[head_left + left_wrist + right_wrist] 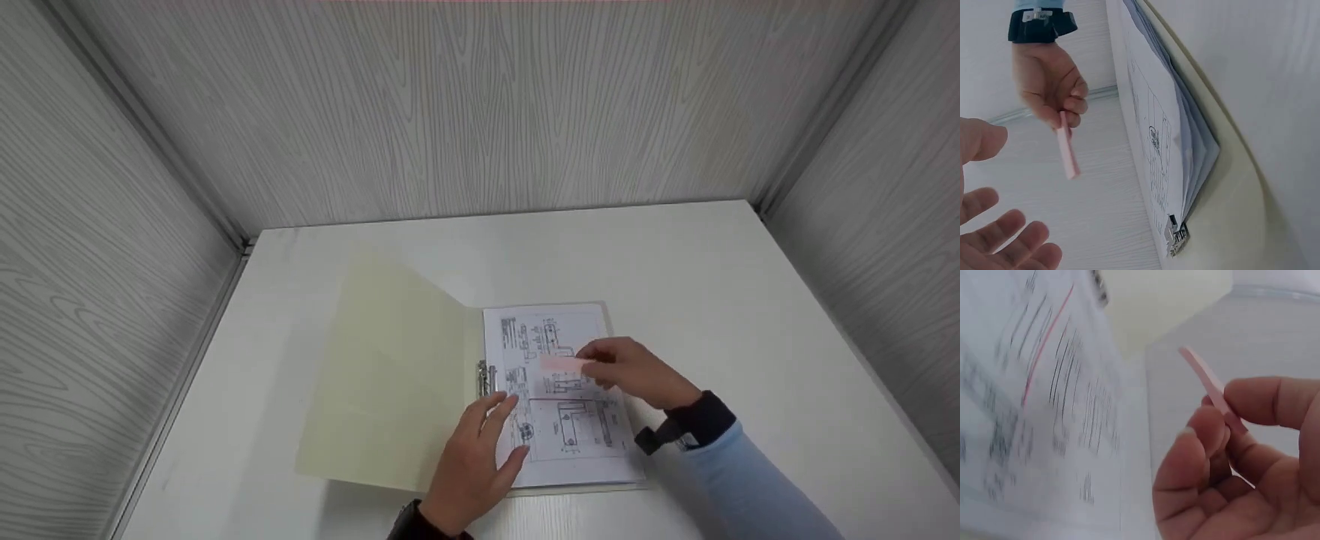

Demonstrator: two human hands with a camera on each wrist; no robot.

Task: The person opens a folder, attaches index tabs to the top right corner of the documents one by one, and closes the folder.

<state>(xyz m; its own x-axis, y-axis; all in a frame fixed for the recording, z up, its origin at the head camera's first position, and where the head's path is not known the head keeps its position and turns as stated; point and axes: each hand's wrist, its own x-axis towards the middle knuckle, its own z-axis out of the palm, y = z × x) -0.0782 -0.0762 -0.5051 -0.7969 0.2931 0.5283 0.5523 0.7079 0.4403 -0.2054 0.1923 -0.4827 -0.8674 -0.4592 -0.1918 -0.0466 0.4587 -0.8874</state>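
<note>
Between thumb and fingers my right hand [634, 369] pinches a pink paper strip [561, 364], held above a printed drawing sheet [540, 465]. The right wrist view shows the strip [1204, 374] slightly bent. A red line [1047, 343] crosses the sheet. The sheet tops a paper stack in an open pale yellow folder [390, 375], beside a metal clip [484, 379] at the spine. My left hand [472, 457] is near the lower left of the sheet, fingers spread and holding nothing. Whether its fingertips touch the page is unclear.
The folder's cover stands tilted up on the left, over the white table [712, 300]. Wood-grain panels [480, 112] enclose the table at the back and both sides. In the left wrist view, the stack's page edges [1199, 135] fan apart slightly.
</note>
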